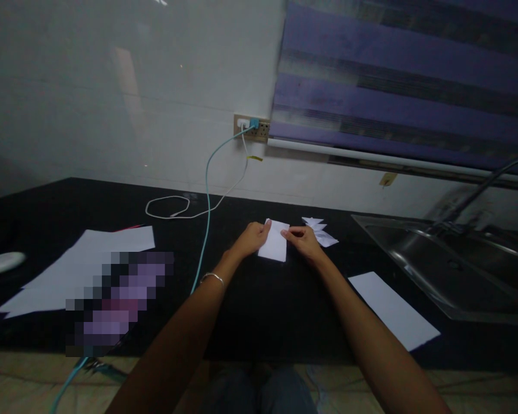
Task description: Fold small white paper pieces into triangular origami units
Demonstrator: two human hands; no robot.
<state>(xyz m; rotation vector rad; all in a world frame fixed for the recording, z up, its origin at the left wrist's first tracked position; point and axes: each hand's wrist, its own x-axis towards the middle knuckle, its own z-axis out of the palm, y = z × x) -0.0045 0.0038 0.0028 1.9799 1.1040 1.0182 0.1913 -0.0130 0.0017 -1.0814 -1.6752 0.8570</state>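
Observation:
A small white rectangle of paper (273, 244), which looks folded, is held between my two hands just above the black counter. My left hand (254, 236) pinches its left edge, with the thumb on top. On the other side my right hand (303, 240) grips the right edge between thumb and fingers. Right behind that hand lies a pointed, folded white paper shape (322, 232), partly covered by my fingers. A larger white paper strip (392, 310) rests on the counter beside my right forearm.
Several white sheets (82, 259) lie at the left, near a white oval object (3, 263) and a blurred-out purple patch (125, 299). A teal cable (208, 190) and a white cable (168, 217) run from the wall socket (262, 130). A steel sink (418, 259) is at the right.

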